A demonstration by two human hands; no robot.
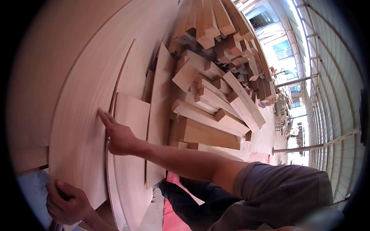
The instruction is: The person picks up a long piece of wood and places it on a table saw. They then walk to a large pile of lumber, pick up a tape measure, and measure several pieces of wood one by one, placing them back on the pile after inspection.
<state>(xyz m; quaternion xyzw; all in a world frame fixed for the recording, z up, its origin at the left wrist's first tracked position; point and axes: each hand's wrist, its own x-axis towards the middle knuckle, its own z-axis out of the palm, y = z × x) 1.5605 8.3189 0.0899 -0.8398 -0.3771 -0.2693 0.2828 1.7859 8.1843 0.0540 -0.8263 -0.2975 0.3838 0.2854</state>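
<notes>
A wide, pale wooden board runs up the left side. My left hand, low on the left, grips the board's near end, with the thumb on its face and the fingers round the edge. My right hand rests near the board's right-hand edge, index finger stretched along the surface and nothing visibly held. Right beside it, a smaller pale panel is partly covered by my hand and forearm. Another thin panel stands just beyond.
Cut timber pieces lie in a loose heap beyond my right forearm, with long squared beams stacked farther up. Dark-trousered legs and red material show at lower centre. Posts and a ribbed roof are at right.
</notes>
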